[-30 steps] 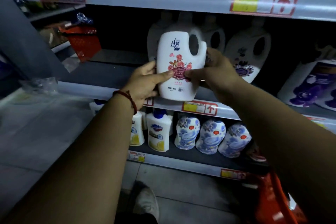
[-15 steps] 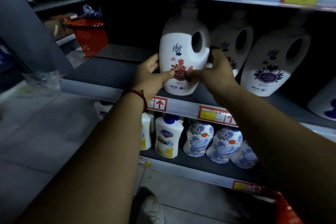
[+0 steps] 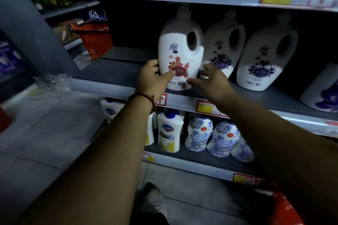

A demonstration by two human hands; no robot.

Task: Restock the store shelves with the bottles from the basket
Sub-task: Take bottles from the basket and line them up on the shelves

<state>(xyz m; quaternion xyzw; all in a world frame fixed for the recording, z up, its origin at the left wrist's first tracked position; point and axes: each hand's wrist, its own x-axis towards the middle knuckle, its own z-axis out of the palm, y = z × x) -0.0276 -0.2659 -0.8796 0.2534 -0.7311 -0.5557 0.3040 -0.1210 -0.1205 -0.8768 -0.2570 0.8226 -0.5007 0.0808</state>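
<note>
Standing on the grey shelf, one glossy white handle-holed bottle is gripped by the left hand; right hand released, fingers spread; two purple-flowered bottles alongside.

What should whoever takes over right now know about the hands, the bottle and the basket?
Left hand: grips the red-flower bottle at its lower left side, thumb on the label.
Right hand: open, fingers spread by the bottle's lower right.
Bottle: upright on the middle shelf, left of the purple-flower bottles.
Done: this bottle is placed.
Left: let go; red basket at lower right, contents hidden, check for more.
</note>
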